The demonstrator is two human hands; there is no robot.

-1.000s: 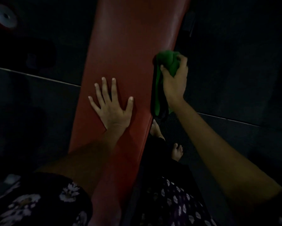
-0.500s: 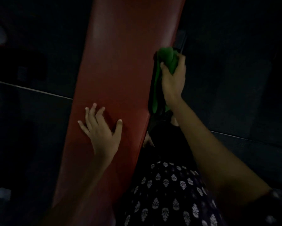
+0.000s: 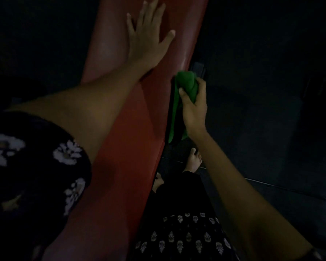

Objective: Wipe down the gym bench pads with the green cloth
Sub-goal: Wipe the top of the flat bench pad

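A long red gym bench pad [image 3: 132,140] runs from the bottom centre up to the top of the dim view. My left hand [image 3: 149,38] lies flat on its upper part with fingers spread. My right hand [image 3: 194,108] grips the bunched green cloth [image 3: 185,83] against the pad's right side edge, and a tail of the cloth hangs down below the hand.
The floor around the bench is dark, with a pale seam line [image 3: 282,185] at the right. My bare feet [image 3: 193,159] stand beside the bench's right side. A dark frame part [image 3: 198,69] shows just above the cloth.
My left hand has slid far up the pad, from the middle to near the top. My right hand keeps its grip on the cloth at the pad's right edge as the view shifts.
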